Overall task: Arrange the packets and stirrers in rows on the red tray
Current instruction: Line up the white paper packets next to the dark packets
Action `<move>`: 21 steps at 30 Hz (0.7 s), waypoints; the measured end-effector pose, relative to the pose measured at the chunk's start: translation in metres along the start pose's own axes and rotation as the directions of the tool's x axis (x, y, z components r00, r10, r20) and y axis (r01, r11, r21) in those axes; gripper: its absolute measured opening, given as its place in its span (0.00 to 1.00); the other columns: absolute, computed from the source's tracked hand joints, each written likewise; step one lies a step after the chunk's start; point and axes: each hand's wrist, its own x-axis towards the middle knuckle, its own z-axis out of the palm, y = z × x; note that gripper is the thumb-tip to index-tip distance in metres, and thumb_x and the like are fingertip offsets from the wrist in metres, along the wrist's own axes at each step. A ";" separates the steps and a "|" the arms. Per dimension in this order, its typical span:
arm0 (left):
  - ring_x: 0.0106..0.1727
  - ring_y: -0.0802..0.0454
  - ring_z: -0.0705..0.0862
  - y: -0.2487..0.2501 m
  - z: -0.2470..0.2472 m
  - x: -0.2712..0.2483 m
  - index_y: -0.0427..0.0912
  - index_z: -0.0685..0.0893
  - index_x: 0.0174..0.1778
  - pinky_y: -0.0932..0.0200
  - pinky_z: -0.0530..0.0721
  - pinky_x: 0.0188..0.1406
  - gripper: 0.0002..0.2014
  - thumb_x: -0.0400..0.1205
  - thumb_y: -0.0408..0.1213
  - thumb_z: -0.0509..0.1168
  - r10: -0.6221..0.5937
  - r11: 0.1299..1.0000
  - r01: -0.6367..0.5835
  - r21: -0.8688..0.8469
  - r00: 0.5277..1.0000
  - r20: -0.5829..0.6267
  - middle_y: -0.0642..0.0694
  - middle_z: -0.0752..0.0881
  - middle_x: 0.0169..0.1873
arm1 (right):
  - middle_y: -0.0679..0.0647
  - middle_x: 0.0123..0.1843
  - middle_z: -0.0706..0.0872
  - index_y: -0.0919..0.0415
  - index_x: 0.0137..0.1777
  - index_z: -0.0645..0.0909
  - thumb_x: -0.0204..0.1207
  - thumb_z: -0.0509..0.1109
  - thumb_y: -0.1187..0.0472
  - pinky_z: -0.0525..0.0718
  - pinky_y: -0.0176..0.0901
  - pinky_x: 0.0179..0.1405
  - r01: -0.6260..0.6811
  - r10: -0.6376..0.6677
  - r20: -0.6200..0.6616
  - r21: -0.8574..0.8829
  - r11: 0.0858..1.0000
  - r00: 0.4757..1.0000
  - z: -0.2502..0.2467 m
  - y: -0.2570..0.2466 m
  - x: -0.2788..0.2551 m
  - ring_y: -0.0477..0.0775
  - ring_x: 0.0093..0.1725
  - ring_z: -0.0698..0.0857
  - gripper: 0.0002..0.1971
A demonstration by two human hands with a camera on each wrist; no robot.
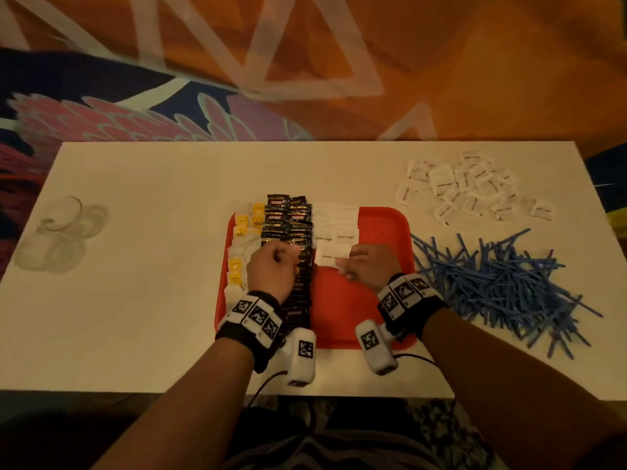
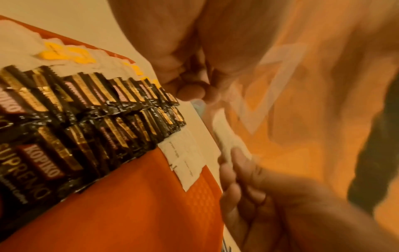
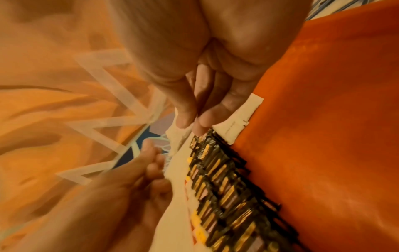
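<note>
The red tray (image 1: pixel 383 225) lies mid-table. On it are a column of yellow-and-white tea bags (image 1: pixel 242 232), two columns of black coffee packets (image 1: pixel 298 225) and rows of white sugar packets (image 1: pixel 336 228). My left hand (image 1: pixel 281 259) hovers over the coffee packets (image 2: pixel 86 110) with its fingers curled, and I see nothing in it. My right hand (image 1: pixel 353 266) pinches a few white sugar packets (image 2: pixel 228 136) just above the tray's bare red part (image 2: pixel 129 213), at the near end of the sugar rows (image 3: pixel 235 124).
A loose heap of white sugar packets (image 1: pixel 468 188) lies at the table's back right. In front of it is a big pile of blue stirrers (image 1: pixel 502 279). Clear plastic lids (image 1: pixel 64 232) sit at the far left. The tray's right half shows bare red.
</note>
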 end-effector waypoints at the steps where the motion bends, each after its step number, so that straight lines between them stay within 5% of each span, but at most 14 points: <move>1: 0.33 0.52 0.86 -0.004 -0.005 0.002 0.47 0.84 0.39 0.52 0.87 0.41 0.10 0.85 0.44 0.68 -0.040 0.999 0.040 -0.025 0.999 0.003 0.50 0.88 0.32 | 0.56 0.42 0.92 0.62 0.55 0.84 0.73 0.78 0.63 0.90 0.49 0.49 -0.019 0.018 -0.019 -0.057 0.998 1.000 -0.002 0.004 0.010 0.55 0.43 0.91 0.12; 6: 0.31 0.53 0.84 -0.024 -0.027 0.009 0.42 0.85 0.44 0.50 0.86 0.41 0.09 0.87 0.41 0.65 -0.179 0.974 0.183 -0.136 0.983 0.041 0.47 0.88 0.36 | 0.57 0.53 0.90 0.64 0.63 0.82 0.76 0.76 0.61 0.87 0.54 0.59 -0.087 0.070 -0.084 -0.227 0.970 0.994 0.002 0.013 0.053 0.55 0.52 0.90 0.17; 10: 0.31 0.50 0.84 -0.038 -0.040 0.012 0.39 0.85 0.43 0.53 0.84 0.38 0.09 0.86 0.39 0.65 -0.232 0.960 0.233 -0.155 0.972 0.020 0.46 0.88 0.35 | 0.58 0.53 0.90 0.59 0.52 0.85 0.75 0.76 0.58 0.86 0.59 0.60 -0.043 0.031 -0.038 -0.381 0.923 0.999 0.020 0.016 0.083 0.59 0.55 0.89 0.09; 13: 0.31 0.49 0.84 -0.046 -0.047 0.013 0.39 0.85 0.43 0.52 0.83 0.38 0.08 0.85 0.37 0.65 -0.267 0.948 0.264 -0.175 0.964 0.007 0.45 0.88 0.34 | 0.52 0.46 0.90 0.57 0.45 0.82 0.76 0.75 0.59 0.86 0.41 0.41 -0.023 0.000 -0.056 -0.425 0.905 0.998 0.033 0.012 0.090 0.54 0.47 0.89 0.04; 15: 0.30 0.51 0.83 -0.050 -0.050 0.012 0.38 0.85 0.43 0.54 0.83 0.36 0.09 0.86 0.37 0.65 -0.280 0.943 0.276 -0.186 0.960 0.009 0.44 0.88 0.34 | 0.47 0.43 0.84 0.56 0.44 0.80 0.76 0.76 0.58 0.72 0.28 0.28 -0.032 -0.025 -0.121 -0.445 0.895 0.992 0.037 0.014 0.093 0.47 0.43 0.84 0.06; 21: 0.30 0.52 0.83 -0.058 -0.054 0.012 0.42 0.85 0.43 0.57 0.79 0.33 0.08 0.86 0.38 0.65 -0.292 0.941 0.287 -0.178 0.956 -0.003 0.42 0.89 0.37 | 0.49 0.38 0.79 0.58 0.42 0.75 0.73 0.79 0.59 0.69 0.30 0.22 -0.025 -0.083 -0.254 -0.395 0.918 0.964 0.040 0.021 0.090 0.41 0.31 0.75 0.13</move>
